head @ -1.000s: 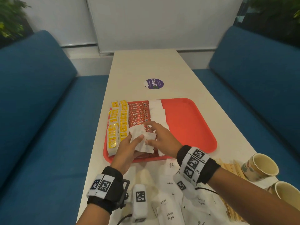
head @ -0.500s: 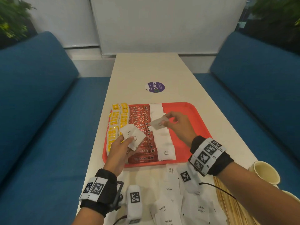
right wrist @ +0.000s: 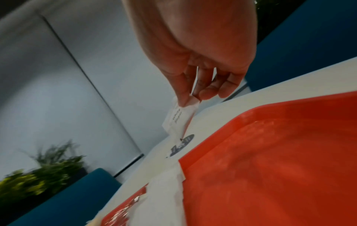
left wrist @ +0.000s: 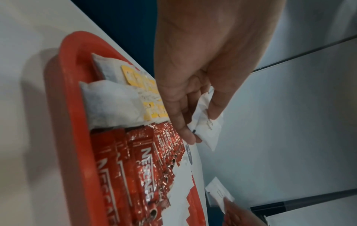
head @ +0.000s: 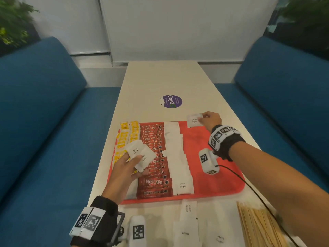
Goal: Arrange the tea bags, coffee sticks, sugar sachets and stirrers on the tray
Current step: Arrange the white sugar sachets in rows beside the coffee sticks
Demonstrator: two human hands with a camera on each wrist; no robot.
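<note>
A red tray (head: 213, 184) lies on the white table. On it run yellow tea bags (head: 124, 138), red coffee sticks (head: 154, 157) and a column of white sugar sachets (head: 176, 157). My left hand (head: 124, 168) holds two sugar sachets (head: 140, 154) fanned above the tea bags and coffee sticks; the same sachets (left wrist: 206, 128) show in the left wrist view. My right hand (head: 211, 119) pinches one sugar sachet (head: 195, 120) in the air over the tray's far edge, right of the sachet column. The right wrist view has that sachet (right wrist: 179, 119) between thumb and fingers.
More sugar sachets (head: 188, 227) lie loose on the table in front of the tray. A bundle of wooden stirrers (head: 258, 227) lies at the near right. A purple round sticker (head: 171, 101) sits beyond the tray. Blue sofas (head: 44, 122) flank the table.
My right hand took one sachet from the stack in my left hand and carried it right and away to the tray's far edge. The left hand stays over the tea bags.
</note>
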